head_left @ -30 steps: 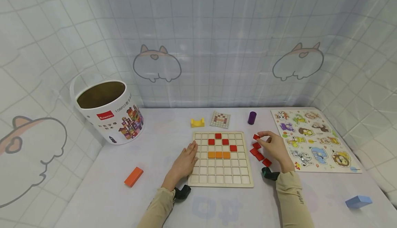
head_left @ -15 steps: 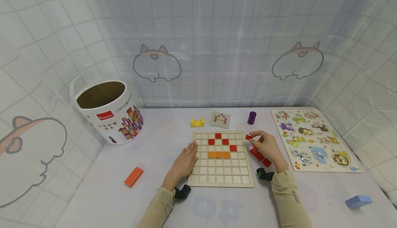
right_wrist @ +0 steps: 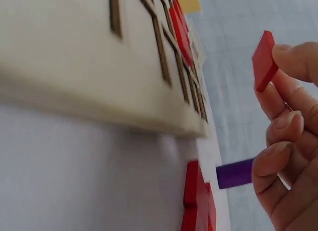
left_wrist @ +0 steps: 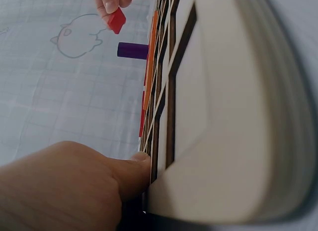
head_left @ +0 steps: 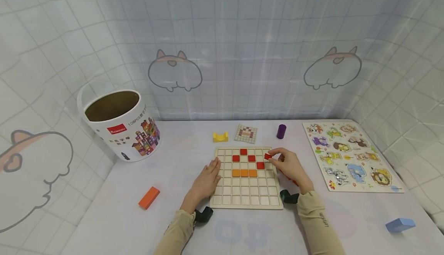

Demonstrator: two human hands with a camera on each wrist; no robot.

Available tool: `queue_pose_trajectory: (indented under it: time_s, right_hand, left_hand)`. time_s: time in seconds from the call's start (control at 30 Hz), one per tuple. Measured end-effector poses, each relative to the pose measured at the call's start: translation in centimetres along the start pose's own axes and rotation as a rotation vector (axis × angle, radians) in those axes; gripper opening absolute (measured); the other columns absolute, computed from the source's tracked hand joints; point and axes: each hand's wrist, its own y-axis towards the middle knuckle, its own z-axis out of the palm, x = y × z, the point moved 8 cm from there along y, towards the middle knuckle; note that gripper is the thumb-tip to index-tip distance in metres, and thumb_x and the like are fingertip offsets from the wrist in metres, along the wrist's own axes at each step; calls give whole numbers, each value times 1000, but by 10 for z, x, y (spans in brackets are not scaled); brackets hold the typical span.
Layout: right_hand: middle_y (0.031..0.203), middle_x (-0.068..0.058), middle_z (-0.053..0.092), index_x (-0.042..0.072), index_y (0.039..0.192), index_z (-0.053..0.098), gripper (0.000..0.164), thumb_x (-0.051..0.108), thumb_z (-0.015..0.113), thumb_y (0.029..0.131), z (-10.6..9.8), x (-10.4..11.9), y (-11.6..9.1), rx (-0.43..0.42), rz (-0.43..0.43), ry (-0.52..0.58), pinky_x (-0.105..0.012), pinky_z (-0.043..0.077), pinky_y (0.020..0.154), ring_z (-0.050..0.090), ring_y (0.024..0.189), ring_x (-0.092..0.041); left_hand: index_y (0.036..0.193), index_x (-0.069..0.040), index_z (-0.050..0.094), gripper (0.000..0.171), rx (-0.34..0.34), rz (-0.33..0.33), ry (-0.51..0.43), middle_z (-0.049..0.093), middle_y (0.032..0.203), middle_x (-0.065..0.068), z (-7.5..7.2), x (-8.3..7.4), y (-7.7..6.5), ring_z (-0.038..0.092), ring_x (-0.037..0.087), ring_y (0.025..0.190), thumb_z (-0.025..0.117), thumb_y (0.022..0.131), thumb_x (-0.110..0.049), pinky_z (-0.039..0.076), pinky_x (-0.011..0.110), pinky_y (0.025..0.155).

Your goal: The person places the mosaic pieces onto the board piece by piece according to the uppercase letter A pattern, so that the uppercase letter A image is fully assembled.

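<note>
A wooden grid board (head_left: 245,190) lies in the middle of the table, with several red tiles (head_left: 260,165) and a row of three orange tiles (head_left: 244,173) in its squares. My left hand (head_left: 205,181) rests along the board's left edge with its fingers straight. Between thumb and fingertips my right hand (head_left: 289,166) pinches a red tile (right_wrist: 264,61), held above the board's upper right squares. More loose red tiles (right_wrist: 197,198) lie on the table right of the board; in the head view the right hand mostly hides them.
Behind the board are a yellow block (head_left: 220,137), a small pattern card (head_left: 246,133) and a purple cylinder (head_left: 281,131). An animal puzzle board (head_left: 347,158) lies right, a white bucket (head_left: 121,131) stands left. An orange block (head_left: 149,198) and a blue block (head_left: 400,225) lie nearer the front.
My right hand has picked a red tile from the loose ones and carried it left, from beside the board to over its upper right corner. The left hand has stayed in place.
</note>
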Motion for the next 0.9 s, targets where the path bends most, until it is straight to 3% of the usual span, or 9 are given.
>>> queue_pose_trajectory:
  time_s: [0.4,0.7,0.9]
  right_hand:
    - [63,1,48,8,107,70,23,11,72,85,25,1,-2,90,-43,34,-20,34,50,43,56,-10]
    - [70,1,51,10,103,70,23,11,76,82,40,0,-7,214,-106,-20,-21,36,55,44,63,-11]
    - [83,-3,57,8,103,70,24,7,77,80,41,2,-10,246,-111,2,-21,39,58,45,69,-13]
  left_hand:
    - [148,9,30,53,-2,12,-9,24,158,22,-2,-1,-1,27,39,146,43,103,-16,26,54,117]
    - [147,8,30,53,-11,13,0,25,158,22,-3,-2,-1,28,38,145,43,103,-16,27,54,117]
    - [148,8,29,53,-3,4,6,24,159,21,-1,0,0,26,38,146,42,103,-18,26,54,118]
